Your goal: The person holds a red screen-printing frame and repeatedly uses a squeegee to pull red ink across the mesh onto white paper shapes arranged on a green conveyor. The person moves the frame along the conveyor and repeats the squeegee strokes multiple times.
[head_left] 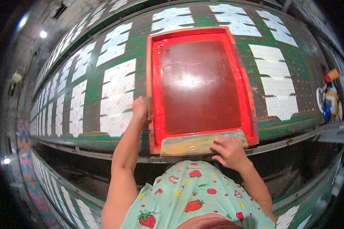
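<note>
A screen printing frame (pixel 240 78) with red inner borders and a dark, shiny mesh (pixel 198 87) lies flat on the long green table. At its left side my left hand (pixel 140 107) is closed at the wooden edge, though the exact grip is partly hidden. Across the frame's near end rests a wide squeegee (pixel 187 145), smeared yellow and grey. My right hand (pixel 230 152) has its fingers curled over the squeegee's right part, the thumb on the near side.
White printed panels with notched edges, such as this left panel (pixel 118 97) and this right panel (pixel 275 82), lie in rows along the green table (pixel 93 86). At the far right stand containers and a blue item (pixel 326 111). A rail (pixel 91 152) runs along the table's near edge.
</note>
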Demonstrator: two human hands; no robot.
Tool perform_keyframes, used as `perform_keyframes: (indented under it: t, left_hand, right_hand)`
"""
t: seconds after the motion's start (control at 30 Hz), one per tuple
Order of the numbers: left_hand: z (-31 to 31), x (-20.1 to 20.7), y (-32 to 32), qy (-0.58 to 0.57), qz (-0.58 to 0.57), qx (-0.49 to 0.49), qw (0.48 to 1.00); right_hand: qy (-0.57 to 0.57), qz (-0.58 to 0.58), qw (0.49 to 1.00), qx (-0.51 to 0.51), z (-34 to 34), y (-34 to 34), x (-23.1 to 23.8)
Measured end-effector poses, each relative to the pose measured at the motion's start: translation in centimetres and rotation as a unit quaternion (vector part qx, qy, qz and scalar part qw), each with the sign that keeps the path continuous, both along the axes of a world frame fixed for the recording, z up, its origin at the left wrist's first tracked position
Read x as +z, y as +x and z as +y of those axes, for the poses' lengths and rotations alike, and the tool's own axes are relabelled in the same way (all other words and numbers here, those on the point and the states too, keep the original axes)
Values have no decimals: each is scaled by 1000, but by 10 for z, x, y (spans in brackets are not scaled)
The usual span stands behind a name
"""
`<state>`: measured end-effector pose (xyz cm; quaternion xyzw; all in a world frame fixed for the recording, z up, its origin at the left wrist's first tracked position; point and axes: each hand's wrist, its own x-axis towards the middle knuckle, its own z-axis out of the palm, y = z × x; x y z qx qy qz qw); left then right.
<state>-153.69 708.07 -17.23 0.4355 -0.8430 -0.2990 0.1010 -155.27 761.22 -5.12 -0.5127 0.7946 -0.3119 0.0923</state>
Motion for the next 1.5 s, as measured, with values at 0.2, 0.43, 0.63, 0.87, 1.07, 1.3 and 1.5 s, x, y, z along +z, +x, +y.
perform_keyframes:
  t: [0.2, 0.43, 0.63, 0.87, 1.07, 1.3, 1.5]
  left_hand:
    - [16, 5, 3, 104, 124, 74, 984]
    - [30, 10, 2, 127, 198, 117, 965]
    - [36, 28, -3, 85, 176, 132, 972]
    - [35, 33, -1, 172, 155, 110, 967]
    - [32, 27, -3, 136, 117, 96, 979]
    - [27, 24, -5, 102, 102, 61, 988]
    - [30, 27, -1, 48, 85, 50, 994]
  right_hand:
    - [65, 107, 992, -21, -50, 15, 6]
    - [171, 110, 979, -17, -112, 12, 17]
    - [214, 69, 974, -31, -112, 8, 33]
    - [160, 132, 975, -81, -104, 43, 3]
    - [126, 178, 972, -87, -115, 24, -8]
    - [82, 213, 971, -64, -164, -98, -27]
    - [66, 286, 954, -64, -224, -234, -44]
